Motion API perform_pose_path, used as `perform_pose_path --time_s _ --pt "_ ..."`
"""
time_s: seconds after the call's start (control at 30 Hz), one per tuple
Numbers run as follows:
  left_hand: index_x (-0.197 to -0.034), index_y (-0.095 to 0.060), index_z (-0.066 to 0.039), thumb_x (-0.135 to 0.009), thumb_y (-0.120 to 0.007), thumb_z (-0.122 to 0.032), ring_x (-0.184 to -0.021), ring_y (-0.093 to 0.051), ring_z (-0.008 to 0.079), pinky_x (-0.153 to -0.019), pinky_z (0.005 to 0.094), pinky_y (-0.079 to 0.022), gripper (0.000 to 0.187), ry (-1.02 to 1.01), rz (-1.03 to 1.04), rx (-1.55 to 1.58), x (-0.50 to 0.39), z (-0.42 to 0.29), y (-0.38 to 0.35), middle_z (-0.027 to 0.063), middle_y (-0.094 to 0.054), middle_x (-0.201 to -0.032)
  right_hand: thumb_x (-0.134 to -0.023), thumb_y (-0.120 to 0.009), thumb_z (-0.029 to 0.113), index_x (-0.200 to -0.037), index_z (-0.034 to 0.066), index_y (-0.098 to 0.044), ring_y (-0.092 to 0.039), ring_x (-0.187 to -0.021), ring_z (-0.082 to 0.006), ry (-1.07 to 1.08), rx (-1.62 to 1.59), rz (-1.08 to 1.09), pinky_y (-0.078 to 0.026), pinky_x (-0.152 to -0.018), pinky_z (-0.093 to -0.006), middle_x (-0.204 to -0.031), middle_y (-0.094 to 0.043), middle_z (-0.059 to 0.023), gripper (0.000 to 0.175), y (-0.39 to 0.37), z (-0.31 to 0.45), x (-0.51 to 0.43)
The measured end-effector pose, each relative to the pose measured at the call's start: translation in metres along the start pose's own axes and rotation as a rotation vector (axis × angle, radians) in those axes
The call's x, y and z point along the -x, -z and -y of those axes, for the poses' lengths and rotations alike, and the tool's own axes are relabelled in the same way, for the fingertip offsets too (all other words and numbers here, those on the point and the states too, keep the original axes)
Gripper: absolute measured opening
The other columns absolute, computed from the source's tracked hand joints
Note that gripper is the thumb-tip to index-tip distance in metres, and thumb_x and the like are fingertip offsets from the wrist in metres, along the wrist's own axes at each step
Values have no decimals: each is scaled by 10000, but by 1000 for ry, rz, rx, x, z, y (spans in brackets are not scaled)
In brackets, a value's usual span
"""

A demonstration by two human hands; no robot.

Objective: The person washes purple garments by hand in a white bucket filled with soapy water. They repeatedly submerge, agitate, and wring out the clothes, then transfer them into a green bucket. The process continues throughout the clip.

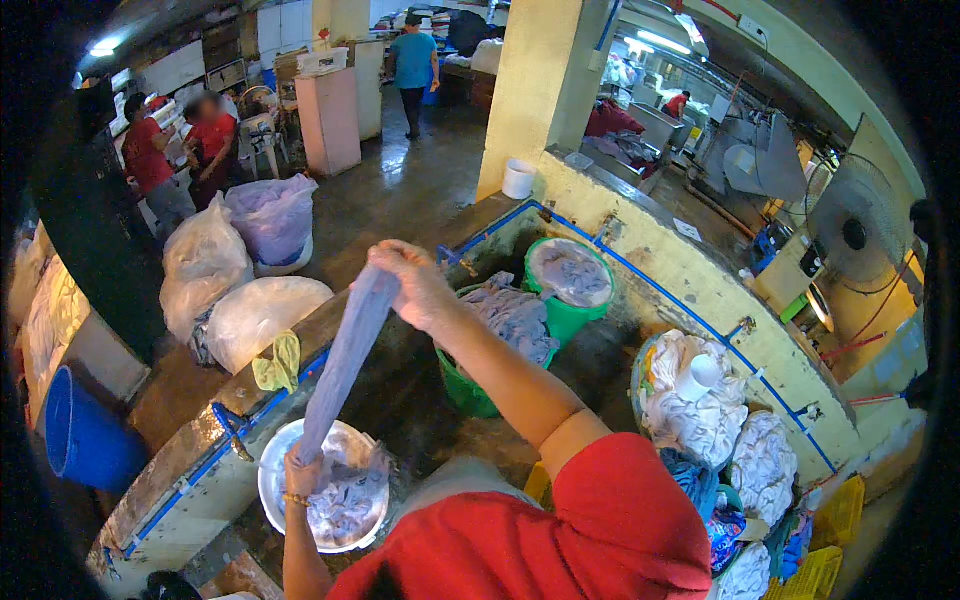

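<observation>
A wet greyish-purple cloth (349, 352) is stretched between my two hands. My right hand (411, 281) is raised and grips its upper end. Lower down, my left hand (304, 474), with a beaded bracelet at the wrist, is closed around the other end. That hand is over a white bucket (268, 491) that holds sudsy water and more greyish cloth (349, 502). Beyond my right forearm, a green bucket (461, 390) is heaped with similar wet cloth (510, 319). Another green tub (609, 289) behind it contains cloth in foamy water.
Blue pipe (652, 289) with taps runs along the low walls. A yellow-green rag (279, 364) hangs over the left wall. White laundry (697, 420) is piled at right, near yellow crates (806, 574). Filled plastic bags (206, 262) and a blue bin (90, 435) stand at left. Several people are farther off.
</observation>
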State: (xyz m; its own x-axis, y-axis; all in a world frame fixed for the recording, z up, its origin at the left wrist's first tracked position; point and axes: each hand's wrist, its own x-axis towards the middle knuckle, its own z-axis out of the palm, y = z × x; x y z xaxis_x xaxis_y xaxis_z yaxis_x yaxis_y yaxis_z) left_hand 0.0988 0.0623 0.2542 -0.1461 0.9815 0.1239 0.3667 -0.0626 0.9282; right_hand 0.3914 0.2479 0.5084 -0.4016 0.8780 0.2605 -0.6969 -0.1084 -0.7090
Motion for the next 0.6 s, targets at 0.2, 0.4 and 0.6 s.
perform_pose_path --time_s 0.2,0.4,0.6 --pt "-870 -620 12 -732 -595 -51 -722 -577 107 -613 272 -454 153 -5 -41 -68 17 -4 15 30 -622 -768 -836 -633 142 -804 132 -575 -594 -653 -150 -22 -72 -192 -534 -649 -439 -722 -583 0 67 20 -1 -1" --pt "-971 -628 2 -823 -524 -247 -786 -591 161 -705 307 -466 308 -172 -173 310 11 -75 28 68 -634 -858 -785 -687 161 -834 156 -485 -379 -501 -54 -203 182 33 -311 -353 -190 -668 -412 51 208 24 -86 9" --pt "-888 -622 7 -675 -665 -320 -858 -523 216 -783 327 -439 392 -535 -163 120 -25 -136 36 93 -539 -870 -479 -863 132 -1265 86 -428 -512 -1066 -196 -411 845 684 -413 -946 -363 -1191 -527 -53 898 -40 -209 59"
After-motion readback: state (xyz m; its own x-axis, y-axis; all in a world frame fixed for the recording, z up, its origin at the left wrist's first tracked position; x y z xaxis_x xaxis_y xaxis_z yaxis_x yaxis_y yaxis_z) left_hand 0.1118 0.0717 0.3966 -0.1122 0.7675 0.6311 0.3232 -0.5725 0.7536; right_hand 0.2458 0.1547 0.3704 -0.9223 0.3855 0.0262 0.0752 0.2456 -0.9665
